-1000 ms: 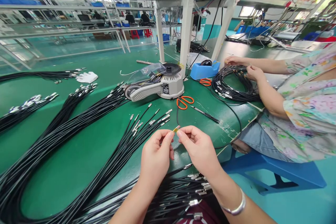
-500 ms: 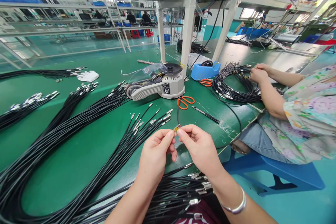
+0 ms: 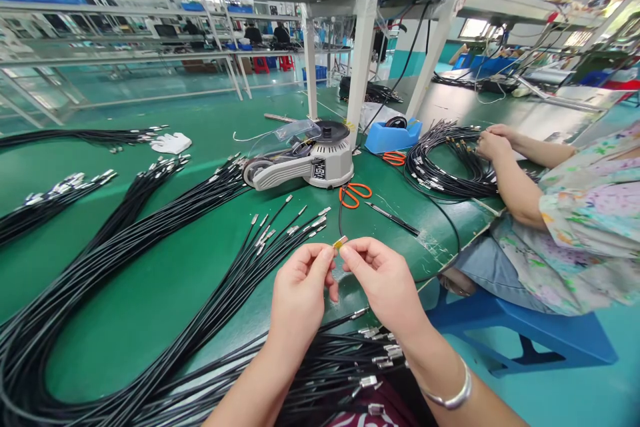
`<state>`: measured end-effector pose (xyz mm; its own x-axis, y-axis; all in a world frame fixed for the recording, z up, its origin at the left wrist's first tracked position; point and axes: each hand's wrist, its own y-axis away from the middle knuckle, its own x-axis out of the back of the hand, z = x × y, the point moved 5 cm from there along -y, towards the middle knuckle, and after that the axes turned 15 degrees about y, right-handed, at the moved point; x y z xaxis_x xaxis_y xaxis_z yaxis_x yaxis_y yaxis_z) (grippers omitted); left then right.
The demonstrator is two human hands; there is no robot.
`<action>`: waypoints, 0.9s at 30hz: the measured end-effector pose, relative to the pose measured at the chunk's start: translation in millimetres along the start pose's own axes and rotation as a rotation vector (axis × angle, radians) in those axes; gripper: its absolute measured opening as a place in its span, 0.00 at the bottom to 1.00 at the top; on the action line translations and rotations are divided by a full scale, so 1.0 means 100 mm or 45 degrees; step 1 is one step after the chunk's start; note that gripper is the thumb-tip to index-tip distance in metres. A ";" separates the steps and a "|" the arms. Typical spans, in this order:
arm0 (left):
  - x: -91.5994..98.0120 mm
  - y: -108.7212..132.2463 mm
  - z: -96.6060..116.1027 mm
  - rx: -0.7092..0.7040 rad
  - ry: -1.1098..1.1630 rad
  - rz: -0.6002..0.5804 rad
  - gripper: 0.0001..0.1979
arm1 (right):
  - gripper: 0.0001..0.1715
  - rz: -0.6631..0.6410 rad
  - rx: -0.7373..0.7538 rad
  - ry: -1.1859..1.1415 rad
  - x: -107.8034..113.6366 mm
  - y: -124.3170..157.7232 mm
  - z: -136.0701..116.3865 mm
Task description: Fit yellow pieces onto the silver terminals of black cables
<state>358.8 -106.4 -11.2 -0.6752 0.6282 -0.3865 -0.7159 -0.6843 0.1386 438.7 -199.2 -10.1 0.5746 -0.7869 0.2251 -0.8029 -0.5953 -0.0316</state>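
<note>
My left hand and my right hand meet above the green table, thumbs and forefingers pinched. Between the fingertips is a small metal cable connector with yellow on it, perhaps tape. Both hands grip it, the left at its near left end, the right at its right side. A bundle of black cables with silver metal ends curves across the table to the left of my hands. More cables lie beneath my forearms, close to my body.
Beyond my hands stand a round grey tape dispenser, orange-handled scissors and a black knife-like tool. A blue tape holder is farther back. At right, a co-worker's hands touch a coiled cable bundle.
The connector has turned slightly between my fingertips and shows more yellow. Both hands keep their pinch. The view has shifted a little.
</note>
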 end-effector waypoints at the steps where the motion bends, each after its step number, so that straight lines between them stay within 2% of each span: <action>1: 0.00 0.00 0.00 0.006 0.009 -0.008 0.10 | 0.10 -0.002 -0.003 -0.003 0.00 0.00 0.00; 5: -0.01 0.00 -0.01 0.016 0.031 -0.037 0.11 | 0.10 -0.017 -0.012 -0.028 -0.01 0.02 -0.04; 11: 0.01 0.04 0.04 -0.147 -0.170 0.042 0.10 | 0.11 -0.031 -0.056 -0.029 0.00 0.05 -0.04; 15: 0.01 0.06 0.05 -0.184 -0.184 0.050 0.10 | 0.11 -0.040 -0.067 -0.051 0.00 0.04 -0.01; 21: -0.01 0.03 0.01 -0.009 0.073 -0.035 0.11 | 0.11 -0.005 -0.025 -0.016 -0.01 0.02 -0.01; 27: -0.04 -0.02 -0.01 0.323 0.341 -0.275 0.11 | 0.10 -0.013 0.107 0.056 0.02 -0.01 -0.03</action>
<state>363.1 -107.4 -11.2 -0.4587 0.6058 -0.6501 -0.8795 -0.4137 0.2351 439.9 -199.6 -6.6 0.5739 -0.7738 0.2680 -0.7796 -0.6165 -0.1103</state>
